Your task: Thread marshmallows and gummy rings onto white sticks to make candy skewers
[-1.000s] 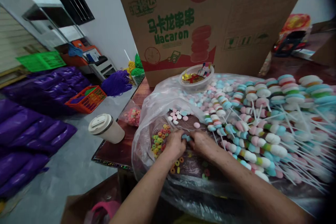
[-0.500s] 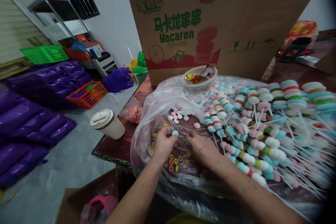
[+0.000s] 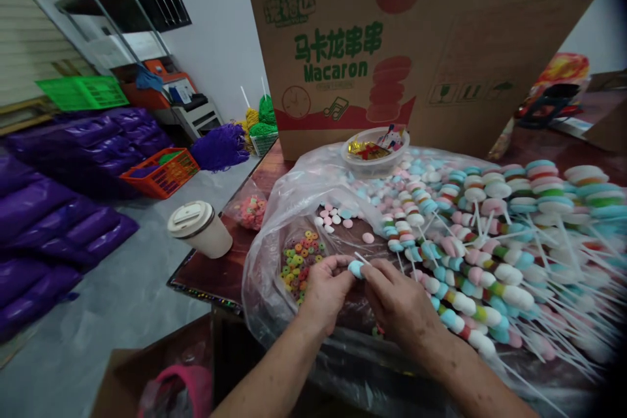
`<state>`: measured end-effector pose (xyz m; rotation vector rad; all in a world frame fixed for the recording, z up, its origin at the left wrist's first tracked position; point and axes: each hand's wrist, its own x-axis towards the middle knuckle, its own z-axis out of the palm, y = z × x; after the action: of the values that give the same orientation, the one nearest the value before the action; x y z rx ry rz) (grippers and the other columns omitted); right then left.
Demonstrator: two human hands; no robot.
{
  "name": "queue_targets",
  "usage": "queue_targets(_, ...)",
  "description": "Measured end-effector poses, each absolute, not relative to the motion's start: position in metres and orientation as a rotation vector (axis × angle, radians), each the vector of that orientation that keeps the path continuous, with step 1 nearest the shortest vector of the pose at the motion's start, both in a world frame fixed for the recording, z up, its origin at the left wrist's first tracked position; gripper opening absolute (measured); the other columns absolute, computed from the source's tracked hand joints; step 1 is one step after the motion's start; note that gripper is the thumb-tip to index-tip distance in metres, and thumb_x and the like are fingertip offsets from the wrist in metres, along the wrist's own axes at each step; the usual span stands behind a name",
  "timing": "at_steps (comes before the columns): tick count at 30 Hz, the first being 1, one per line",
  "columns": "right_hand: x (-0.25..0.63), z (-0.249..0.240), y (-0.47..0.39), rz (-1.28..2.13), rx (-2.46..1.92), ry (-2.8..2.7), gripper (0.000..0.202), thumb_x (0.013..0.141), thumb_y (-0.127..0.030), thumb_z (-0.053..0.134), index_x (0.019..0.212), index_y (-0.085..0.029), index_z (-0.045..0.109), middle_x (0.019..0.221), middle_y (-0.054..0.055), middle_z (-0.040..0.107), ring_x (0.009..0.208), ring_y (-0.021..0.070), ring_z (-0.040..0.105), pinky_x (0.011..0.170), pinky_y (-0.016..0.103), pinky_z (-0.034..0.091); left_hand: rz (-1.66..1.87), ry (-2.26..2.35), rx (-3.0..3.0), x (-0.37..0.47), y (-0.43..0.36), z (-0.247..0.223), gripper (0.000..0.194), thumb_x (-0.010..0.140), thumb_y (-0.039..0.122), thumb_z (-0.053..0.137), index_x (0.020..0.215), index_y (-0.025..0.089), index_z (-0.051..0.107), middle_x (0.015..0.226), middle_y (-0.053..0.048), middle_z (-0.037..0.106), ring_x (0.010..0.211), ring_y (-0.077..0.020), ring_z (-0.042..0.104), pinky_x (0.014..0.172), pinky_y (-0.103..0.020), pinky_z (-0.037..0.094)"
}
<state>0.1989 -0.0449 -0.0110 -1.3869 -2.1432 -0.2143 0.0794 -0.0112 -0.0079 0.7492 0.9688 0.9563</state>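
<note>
Between the fingertips of my left hand (image 3: 327, 290) is a light blue candy (image 3: 356, 268). My right hand (image 3: 398, 294) pinches a thin white stick (image 3: 361, 258) right at that candy, and the two hands nearly meet. Small colored candy rings (image 3: 300, 258) lie beside my left hand, inside the clear plastic sheet (image 3: 264, 255). Loose pink, white and blue candies (image 3: 333, 215) are spread beyond my hands. To the right, many skewers of stacked candies (image 3: 470, 300) lie in a heap with their sticks pointing toward the lower right.
A large cardboard box (image 3: 343, 32) stands behind the candies, with a clear bowl of wrappers (image 3: 375, 151) before it. A lidded cup (image 3: 200, 228) and a bag of pink candies (image 3: 251, 211) are on the left. An open carton (image 3: 122, 372) sits below the table edge.
My hands have come together, bringing the blue candy and white stick to each other. My left hand has moved right, uncovering more of the candy rings.
</note>
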Motion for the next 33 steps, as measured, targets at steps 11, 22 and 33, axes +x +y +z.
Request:
queue_targets(11, 0.205, -0.007, -0.057, 0.178, -1.18, -2.01, 0.028, 0.078, -0.006, 0.04, 0.1, -0.018, 0.053, 0.095, 0.008, 0.059, 0.09, 0.015, 0.056, 0.072, 0.026, 0.048, 0.828, 0.83, 0.798, 0.061, -0.014, -0.004, 0.027, 0.063, 0.026, 0.07, 0.084, 0.012, 0.062, 0.068, -0.003, 0.063, 0.053, -0.0092, 0.056, 0.05, -0.02, 0.045)
queue_targets(22, 0.208, -0.005, -0.055, 0.839, -1.214, -1.28, 0.02, 0.081, -0.02, 0.043, 0.098, -0.022, 0.054, 0.088, 0.003, 0.06, 0.065, 0.0112, 0.056, 0.059, 0.027, 0.048, 0.905, 0.902, 0.747, 0.059, -0.018, -0.008, 0.028, 0.06, 0.018, 0.07, 0.086, 0.013, 0.061, 0.067, -0.001, 0.062, 0.055, -0.0108, 0.058, 0.054, -0.022, 0.045)
queue_targets(33, 0.22, 0.012, -0.031, 0.661, -1.33, -0.981, 0.02, 0.082, -0.029, 0.04, 0.098, -0.023, 0.05, 0.089, 0.003, 0.059, 0.072, 0.0156, 0.061, 0.063, 0.032, 0.047, 0.675, 0.462, 0.461, 0.076, -0.034, 0.003, 0.019, 0.06, 0.011, 0.061, 0.079, 0.012, 0.06, 0.068, -0.005, 0.065, 0.063, -0.0179, 0.063, 0.07, -0.034, 0.047)
